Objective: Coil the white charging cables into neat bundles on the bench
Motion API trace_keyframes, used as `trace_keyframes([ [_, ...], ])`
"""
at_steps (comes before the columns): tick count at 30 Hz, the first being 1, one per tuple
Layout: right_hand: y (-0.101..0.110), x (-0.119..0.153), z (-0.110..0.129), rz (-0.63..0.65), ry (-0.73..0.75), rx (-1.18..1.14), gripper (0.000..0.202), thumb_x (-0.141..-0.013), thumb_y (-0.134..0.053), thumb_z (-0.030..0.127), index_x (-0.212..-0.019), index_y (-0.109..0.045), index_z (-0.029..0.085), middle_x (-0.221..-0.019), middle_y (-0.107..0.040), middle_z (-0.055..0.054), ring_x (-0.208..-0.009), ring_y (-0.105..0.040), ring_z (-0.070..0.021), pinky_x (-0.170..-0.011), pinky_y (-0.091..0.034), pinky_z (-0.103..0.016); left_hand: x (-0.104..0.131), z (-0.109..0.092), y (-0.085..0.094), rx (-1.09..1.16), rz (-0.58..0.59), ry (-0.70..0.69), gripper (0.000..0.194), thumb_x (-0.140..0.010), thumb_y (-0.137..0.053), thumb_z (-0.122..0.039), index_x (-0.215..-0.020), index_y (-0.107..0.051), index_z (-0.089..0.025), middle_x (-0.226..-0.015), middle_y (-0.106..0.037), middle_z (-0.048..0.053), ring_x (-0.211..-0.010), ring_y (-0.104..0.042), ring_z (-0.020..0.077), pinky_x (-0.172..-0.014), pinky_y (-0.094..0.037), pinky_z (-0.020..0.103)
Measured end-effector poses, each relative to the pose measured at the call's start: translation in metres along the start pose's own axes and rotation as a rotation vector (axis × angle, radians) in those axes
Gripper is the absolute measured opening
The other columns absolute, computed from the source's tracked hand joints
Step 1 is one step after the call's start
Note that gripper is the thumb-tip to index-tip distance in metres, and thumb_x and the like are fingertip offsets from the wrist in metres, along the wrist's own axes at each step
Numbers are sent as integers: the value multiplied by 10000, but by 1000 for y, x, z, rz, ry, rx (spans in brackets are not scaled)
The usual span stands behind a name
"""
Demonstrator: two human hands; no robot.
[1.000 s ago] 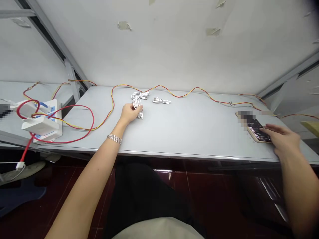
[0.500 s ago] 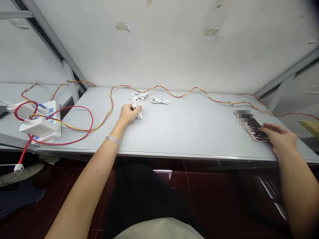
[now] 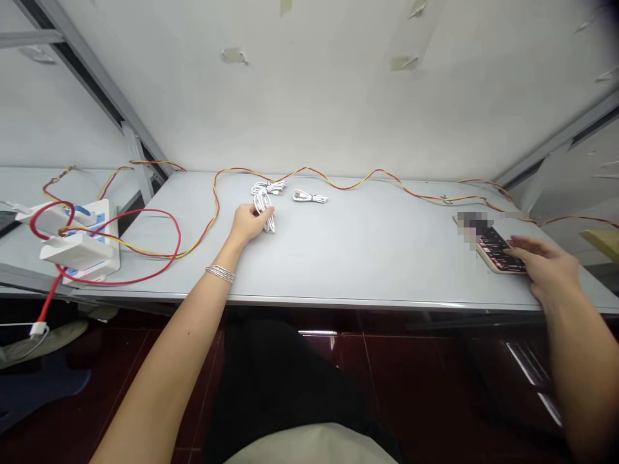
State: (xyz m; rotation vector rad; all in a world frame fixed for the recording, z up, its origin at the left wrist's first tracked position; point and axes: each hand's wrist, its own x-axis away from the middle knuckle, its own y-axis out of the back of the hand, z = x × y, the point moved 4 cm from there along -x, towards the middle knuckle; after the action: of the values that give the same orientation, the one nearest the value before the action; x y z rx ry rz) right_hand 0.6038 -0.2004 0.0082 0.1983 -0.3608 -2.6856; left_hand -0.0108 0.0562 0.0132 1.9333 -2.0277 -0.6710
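My left hand [image 3: 249, 222] is closed around a coiled white cable [image 3: 266, 219] above the grey-white tabletop [image 3: 367, 251]. Just behind it lies another white cable bundle [image 3: 276, 187], tied with a dark twist tie. To the right of that rests a third tied white cable [image 3: 310, 197] with a plug at its left end. At the table's right side, a phone [image 3: 498, 252] in a light case lies face up, partly blurred out. My right hand [image 3: 551, 267] is over the phone's near right corner, thumb on the screen and other fingers stretched out beyond its edge.
A twisted red-yellow wire [image 3: 348, 187] runs along the back of the table. At left stands a white power strip [image 3: 107, 241] with white adapters [image 3: 77, 251] and looping red wire. Metal frame posts [image 3: 138, 154] flank the white back panel [image 3: 329, 96]. A yellow object [image 3: 602, 243] is at far right.
My right thumb has shifted slightly to the right on the phone screen. My left hand keeps its hold on the white cable. The view has tilted a little.
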Motion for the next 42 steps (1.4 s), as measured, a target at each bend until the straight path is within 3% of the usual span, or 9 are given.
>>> trace_keyframes([
  [4, 1, -5, -5, -25, -6, 51, 434, -472, -850, 123, -898, -782, 175, -863, -709, -20, -714, -604, -135, -629, -566, -252, 0, 0, 0, 9, 5, -7, 322, -819, -685, -431, -744, -738, -123, -645, -652, 48, -607, -545, 148, -570, -372, 283],
  [9, 2, -9, -9, -92, 2, 54, 413, -500, -860, 184, -909, -798, 177, -834, -711, -20, -731, -619, -160, -933, -567, -415, -3, 3, -1, 1, 0, -16, 321, -808, -684, -432, -741, -749, -125, -645, -661, 54, -601, -550, 151, -573, -376, 281],
  [12, 4, -10, -11, -39, 20, 23, 422, -498, -816, 131, -915, -798, 191, -898, -731, -20, -783, -637, -160, -997, -537, -406, -4, 4, -1, 7, -6, -25, 330, -794, -682, -451, -736, -750, -133, -635, -661, 48, -601, -558, 160, -556, -368, 273],
  [16, 4, -11, -11, 21, 33, 22, 466, -475, -837, 121, -931, -794, 202, -925, -733, -8, -789, -634, -147, -883, -567, -334, -3, 3, -1, 8, -10, -27, 340, -784, -678, -462, -726, -747, -134, -631, -662, 48, -603, -562, 164, -552, -364, 269],
  [22, 1, -8, -8, -84, 1, 100, 371, -573, -845, 169, -942, -807, 171, -798, -698, -4, -692, -603, -116, -720, -558, -269, -3, 3, -1, 9, -12, -17, 353, -781, -679, -474, -742, -753, -131, -647, -671, 58, -605, -574, 166, -558, -377, 270],
  [26, 3, -9, -10, -15, 27, 20, 412, -517, -837, 119, -922, -805, 188, -878, -729, -11, -748, -634, -98, -629, -524, -168, -4, 4, -2, 7, -7, -36, 368, -780, -674, -484, -739, -752, -127, -643, -677, 57, -606, -573, 168, -550, -377, 265],
  [35, 1, -9, -10, 18, 7, 2, 482, -483, -824, 69, -955, -799, 167, -888, -720, -24, -714, -613, -112, -551, -513, -174, -3, 3, -1, 8, -15, -31, 356, -781, -687, -468, -726, -750, -123, -634, -674, 62, -603, -574, 170, -545, -374, 265],
  [40, 0, -5, -6, -119, -2, 115, 377, -591, -850, 142, -966, -817, 165, -776, -691, -5, -685, -594, -121, -762, -568, -288, -3, 2, -1, 4, -11, -39, 334, -791, -676, -451, -740, -754, -130, -656, -683, 56, -613, -579, 164, -551, -380, 259],
  [42, 0, -5, -7, -105, -3, 109, 390, -599, -845, 146, -986, -821, 177, -788, -696, -4, -699, -601, -126, -864, -563, -339, -3, 2, -1, 0, -9, -33, 334, -793, -674, -451, -747, -756, -130, -655, -680, 55, -609, -574, 160, -556, -382, 259],
])
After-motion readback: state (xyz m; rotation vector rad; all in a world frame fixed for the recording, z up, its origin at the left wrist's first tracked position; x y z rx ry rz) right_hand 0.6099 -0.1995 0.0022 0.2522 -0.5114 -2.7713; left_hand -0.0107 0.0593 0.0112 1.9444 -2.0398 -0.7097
